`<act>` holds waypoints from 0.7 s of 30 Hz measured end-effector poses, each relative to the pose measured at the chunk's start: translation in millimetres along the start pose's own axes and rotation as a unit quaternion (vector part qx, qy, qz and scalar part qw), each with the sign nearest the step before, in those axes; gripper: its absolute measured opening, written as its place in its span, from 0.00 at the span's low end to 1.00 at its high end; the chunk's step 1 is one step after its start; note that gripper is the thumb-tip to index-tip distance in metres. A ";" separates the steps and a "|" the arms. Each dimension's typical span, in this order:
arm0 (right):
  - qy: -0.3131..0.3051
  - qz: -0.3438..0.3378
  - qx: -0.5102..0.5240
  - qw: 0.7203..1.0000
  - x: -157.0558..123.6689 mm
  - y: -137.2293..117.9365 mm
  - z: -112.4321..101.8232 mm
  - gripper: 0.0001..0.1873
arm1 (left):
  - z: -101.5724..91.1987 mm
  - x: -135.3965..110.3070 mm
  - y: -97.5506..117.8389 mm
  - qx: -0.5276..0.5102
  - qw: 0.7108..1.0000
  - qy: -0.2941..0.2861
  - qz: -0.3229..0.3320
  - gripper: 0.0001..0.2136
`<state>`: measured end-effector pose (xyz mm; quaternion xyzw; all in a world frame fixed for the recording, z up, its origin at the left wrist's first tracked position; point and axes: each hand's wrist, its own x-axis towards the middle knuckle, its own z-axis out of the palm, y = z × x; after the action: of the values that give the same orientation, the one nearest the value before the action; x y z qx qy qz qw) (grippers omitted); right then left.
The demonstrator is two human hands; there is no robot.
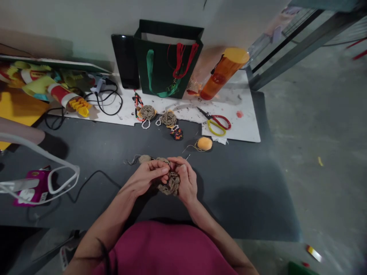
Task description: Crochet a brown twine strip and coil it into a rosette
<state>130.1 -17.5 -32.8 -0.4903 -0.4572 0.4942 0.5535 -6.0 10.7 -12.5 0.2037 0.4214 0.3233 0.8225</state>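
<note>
Brown yarnwork is pinched by the fingers of the left hand and grasped by the right hand, above the grey table.

Looks like a small craft workspace; can't tell if home or workshop. Grey table set against a wall, hard grey floor beside it, metal frame at the right end. Craft signs: held brown yarn piece, orange ball of thread, scissors, rosettes with bead strings. Dark paper bag at the back.
</note>
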 end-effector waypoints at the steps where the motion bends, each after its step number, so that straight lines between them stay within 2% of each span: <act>1: 0.004 0.022 0.017 1.000 -0.5 1.5 -0.6 0.20 | -0.1 0.5 0.1 -0.003 1.000 0.005 0.000 0.16; 3: 0.000 0.060 0.059 0.996 -1.4 3.3 -2.1 0.20 | -0.3 1.4 0.4 -0.010 1.000 0.015 0.005 0.17; 5: -0.025 0.078 0.095 0.992 -1.7 3.4 -4.1 0.16 | -0.4 1.8 1.2 -0.017 1.000 0.023 0.009 0.17; 9: -0.075 0.054 0.095 0.991 -0.3 2.3 -7.4 0.17 | 0.8 0.5 3.8 -0.025 0.999 0.036 0.013 0.16; 16: -0.037 0.020 0.040 0.998 4.8 0.5 -9.5 0.07 | 0.9 -2.5 4.7 -0.010 0.998 0.046 0.042 0.14; 21: -0.050 0.001 0.012 0.999 7.1 -2.4 -12.4 0.03 | -3.6 -2.3 1.2 -0.003 0.998 0.034 0.056 0.12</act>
<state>143.3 -11.6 -31.5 -0.4589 -0.4775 0.5241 0.5355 -10.4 10.2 -12.5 0.2138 0.4360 0.3767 0.7889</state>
